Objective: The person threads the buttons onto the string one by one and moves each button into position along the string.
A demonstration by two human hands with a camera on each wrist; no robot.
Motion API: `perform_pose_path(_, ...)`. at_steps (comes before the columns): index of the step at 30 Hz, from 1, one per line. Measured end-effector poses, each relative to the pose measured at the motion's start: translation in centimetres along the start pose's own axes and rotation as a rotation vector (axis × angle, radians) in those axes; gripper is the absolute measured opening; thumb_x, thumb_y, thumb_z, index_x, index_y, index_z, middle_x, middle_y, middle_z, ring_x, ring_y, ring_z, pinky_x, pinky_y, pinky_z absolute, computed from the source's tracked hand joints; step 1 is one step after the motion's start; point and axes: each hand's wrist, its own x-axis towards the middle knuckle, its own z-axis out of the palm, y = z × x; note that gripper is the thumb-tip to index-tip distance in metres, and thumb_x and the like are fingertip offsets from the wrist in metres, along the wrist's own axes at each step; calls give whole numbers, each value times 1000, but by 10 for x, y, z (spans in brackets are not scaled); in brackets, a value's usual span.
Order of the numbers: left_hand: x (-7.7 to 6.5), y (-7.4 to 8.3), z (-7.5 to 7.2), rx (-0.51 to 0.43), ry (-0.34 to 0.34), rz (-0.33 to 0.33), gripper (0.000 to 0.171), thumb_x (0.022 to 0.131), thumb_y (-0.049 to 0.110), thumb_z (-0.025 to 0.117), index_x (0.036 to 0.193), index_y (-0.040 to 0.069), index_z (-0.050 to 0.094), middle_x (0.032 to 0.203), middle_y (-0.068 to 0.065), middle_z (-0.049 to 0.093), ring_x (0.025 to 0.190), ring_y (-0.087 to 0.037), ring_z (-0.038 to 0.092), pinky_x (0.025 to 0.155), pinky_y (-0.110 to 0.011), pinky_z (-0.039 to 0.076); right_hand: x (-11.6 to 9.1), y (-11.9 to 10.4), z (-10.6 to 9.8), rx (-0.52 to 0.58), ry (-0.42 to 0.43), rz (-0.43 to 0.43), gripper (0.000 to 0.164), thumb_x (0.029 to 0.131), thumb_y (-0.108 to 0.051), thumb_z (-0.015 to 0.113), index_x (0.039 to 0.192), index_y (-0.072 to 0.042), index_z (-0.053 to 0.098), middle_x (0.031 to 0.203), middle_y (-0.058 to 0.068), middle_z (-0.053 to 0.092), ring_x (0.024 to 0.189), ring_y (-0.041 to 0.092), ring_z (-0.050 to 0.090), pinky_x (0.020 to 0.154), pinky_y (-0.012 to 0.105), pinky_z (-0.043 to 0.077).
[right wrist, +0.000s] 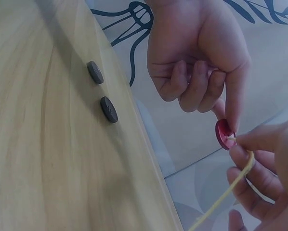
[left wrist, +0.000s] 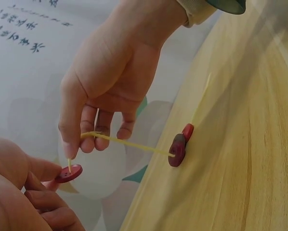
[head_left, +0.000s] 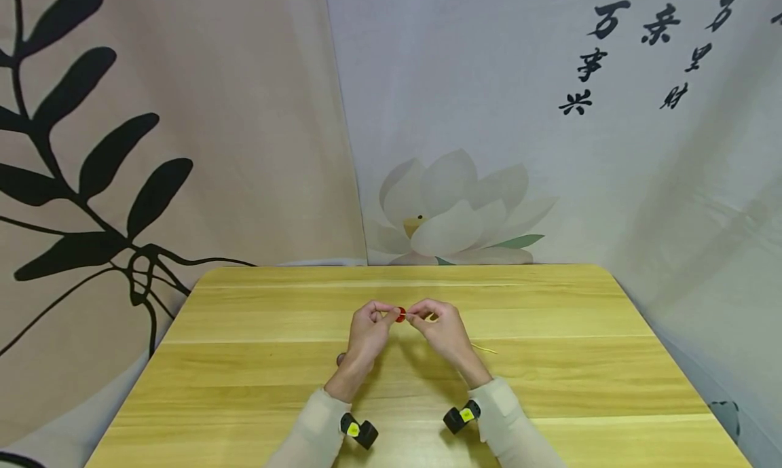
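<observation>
Between finger and thumb, my left hand (head_left: 368, 332) pinches the edge of a round red button (left wrist: 70, 173) with small holes. My right hand (head_left: 441, 331) is close beside it and pinches a yellow string (right wrist: 220, 202) at the button's face. The string's tip meets the button at a hole; whether it passes through cannot be seen. From the right fingers the string runs down to several threaded buttons on the table: a dark red button (left wrist: 176, 153), a grey button (left wrist: 180, 138) and a red button (left wrist: 188, 130). Its tail lies beyond them.
Two loose dark grey buttons, one nearer (right wrist: 109, 109) and one farther (right wrist: 95, 72), lie on the wooden table (head_left: 244, 386) by the left forearm. Behind the table's far edge hangs a printed cloth (head_left: 256, 115). Each wrist wears a small black camera.
</observation>
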Motion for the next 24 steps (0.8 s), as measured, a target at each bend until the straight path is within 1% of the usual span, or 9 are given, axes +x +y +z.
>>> perform_pose_path(10,1,-2,2,-3,9,2,13,94,16,67,100,5,69,56,5,40,46,-9,31,42,-20,23,1,2,4,-4,2,-15,3,89,-12,73,88,-11,75,75,-9,68,77,12,60,82,41,45)
perform_pose_path(15,1,-2,2,-6,8,13,13,94,16,68,100,4,69,56,5,40,46,-8,31,42,-20,23,0,0,5,-20,0,-21,4,90,-14,73,88,-11,75,75,-9,69,78,11,61,82,45,46)
perform_pose_path(24,0,-4,2,-12,7,1,14,94,16,67,100,3,69,56,5,39,46,-8,30,41,-19,23,1,1,6,-20,3,-38,5,90,-15,73,89,-10,74,75,-10,68,77,12,61,81,52,48)
